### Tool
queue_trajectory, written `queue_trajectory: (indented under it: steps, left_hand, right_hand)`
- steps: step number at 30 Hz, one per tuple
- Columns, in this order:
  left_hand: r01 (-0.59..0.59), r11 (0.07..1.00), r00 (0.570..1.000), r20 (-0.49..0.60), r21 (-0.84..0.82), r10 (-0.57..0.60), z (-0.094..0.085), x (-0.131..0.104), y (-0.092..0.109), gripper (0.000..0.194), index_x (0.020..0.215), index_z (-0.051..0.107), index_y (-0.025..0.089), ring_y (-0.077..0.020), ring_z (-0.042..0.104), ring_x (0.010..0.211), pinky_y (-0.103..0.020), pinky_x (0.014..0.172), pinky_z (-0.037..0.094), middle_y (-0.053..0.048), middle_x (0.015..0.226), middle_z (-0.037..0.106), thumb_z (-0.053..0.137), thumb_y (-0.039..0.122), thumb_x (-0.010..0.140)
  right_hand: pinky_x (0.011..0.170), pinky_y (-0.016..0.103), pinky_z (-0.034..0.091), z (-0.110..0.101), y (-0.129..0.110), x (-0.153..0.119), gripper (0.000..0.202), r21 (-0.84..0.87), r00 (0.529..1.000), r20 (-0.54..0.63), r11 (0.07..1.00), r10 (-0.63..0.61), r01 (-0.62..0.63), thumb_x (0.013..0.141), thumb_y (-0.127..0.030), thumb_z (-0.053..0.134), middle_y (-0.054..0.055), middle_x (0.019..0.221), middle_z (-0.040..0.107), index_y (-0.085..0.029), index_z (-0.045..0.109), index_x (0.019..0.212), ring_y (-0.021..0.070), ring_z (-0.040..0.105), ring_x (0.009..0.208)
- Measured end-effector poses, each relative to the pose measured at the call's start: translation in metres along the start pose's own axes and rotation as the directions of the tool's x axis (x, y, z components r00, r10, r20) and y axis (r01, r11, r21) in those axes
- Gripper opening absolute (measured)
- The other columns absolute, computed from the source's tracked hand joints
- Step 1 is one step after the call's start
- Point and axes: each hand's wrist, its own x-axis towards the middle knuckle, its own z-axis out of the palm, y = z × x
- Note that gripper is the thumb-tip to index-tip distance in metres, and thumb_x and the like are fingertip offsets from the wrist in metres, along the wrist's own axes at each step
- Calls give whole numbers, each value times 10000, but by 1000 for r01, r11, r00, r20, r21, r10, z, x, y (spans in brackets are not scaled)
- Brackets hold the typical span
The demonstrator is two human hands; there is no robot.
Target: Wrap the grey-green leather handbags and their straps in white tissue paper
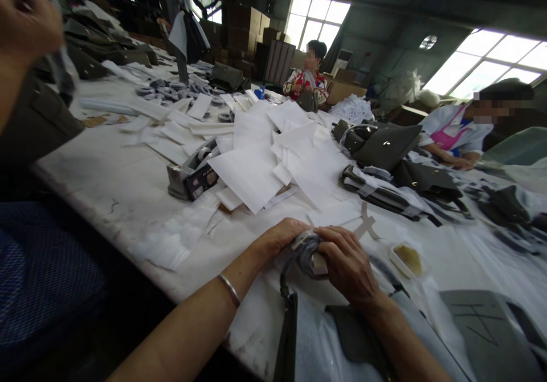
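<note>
Between my two hands is a rolled bundle (306, 252) wrapped in clear plastic, dark grey inside. My left hand (284, 236), below a silver bangle, is closed on its left side. The fingers of my right hand (348, 259) curl over its right side, beside a pale block-like piece. Under my right forearm lies a dark grey-green bag (354, 336) partly covered with thin white wrapping. A strap runs up from the bag toward the bundle. The undersides of both hands' fingers are hidden.
White sheets (252, 171) pile up ahead, beside an open box (194, 174). A small tray (408, 259) of yellowish material lies right. Dark bags (384, 145) are stacked beyond. Another person's hand (29, 23) is at upper left; two people work across the table (98, 171).
</note>
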Motion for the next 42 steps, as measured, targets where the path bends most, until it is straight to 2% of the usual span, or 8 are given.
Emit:
queue_trajectory:
  steps: [3,7,14,20,25,32,36,42]
  left_hand:
    - [85,994,996,-7,-72,-86,3,-2,-3,218,698,646,125,-107,496,564,-217,525,391,-1,649,609,730,323,661]
    - [95,991,990,-96,-90,-104,2,2,-9,339,724,631,121,-83,466,510,-201,485,353,15,611,589,773,406,608]
    - [-39,994,954,-291,101,67,-5,11,-11,315,640,502,161,-72,381,503,-204,467,286,59,564,475,672,425,650]
    - [-82,973,917,-365,214,158,-3,10,-4,220,626,486,170,-85,389,542,-214,499,308,58,581,449,600,349,683]
    - [-152,964,921,-324,220,219,1,8,2,182,649,512,165,-86,394,556,-215,521,319,52,595,463,585,325,694]
    - [-277,952,947,-129,132,294,8,-2,11,215,721,558,148,-89,427,596,-207,557,344,32,654,497,608,355,747]
    - [-317,914,920,-150,253,361,10,-6,13,210,766,605,147,-105,472,643,-215,604,381,18,687,546,583,349,816]
    - [-425,836,846,-175,347,503,13,-8,13,187,779,630,149,-120,523,715,-221,662,410,2,746,582,582,309,863]
  right_hand:
    - [975,447,467,-3,-2,-1,205,-6,1000,-23,1000,-17,16,894,-85,498,76,1197,637,-242,610,963,238,561,1135]
    - [955,435,472,-3,-5,2,231,-13,1000,-15,1000,21,-21,882,-77,481,65,1167,644,-249,622,946,231,574,1099]
    - [929,457,481,4,-4,5,87,37,997,63,998,49,-51,862,-193,583,94,1219,620,-236,611,931,268,570,1116]
    - [917,409,526,9,-2,1,84,184,988,-32,973,148,-140,884,-176,599,72,1163,685,-253,614,913,236,633,1091]
    - [834,343,570,3,-5,6,146,315,947,-119,915,300,-251,892,-153,602,24,988,743,-268,646,971,198,702,930]
    - [720,314,558,-12,-10,15,47,396,894,-57,832,445,-389,877,-256,650,15,843,735,-259,696,884,194,690,777]
    - [704,303,527,-7,-8,16,71,469,839,19,736,544,-488,852,-309,682,9,810,709,-239,695,840,186,657,745]
    - [775,315,485,-2,-11,17,124,532,829,37,691,558,-490,835,-320,702,22,843,664,-227,657,767,191,614,823]
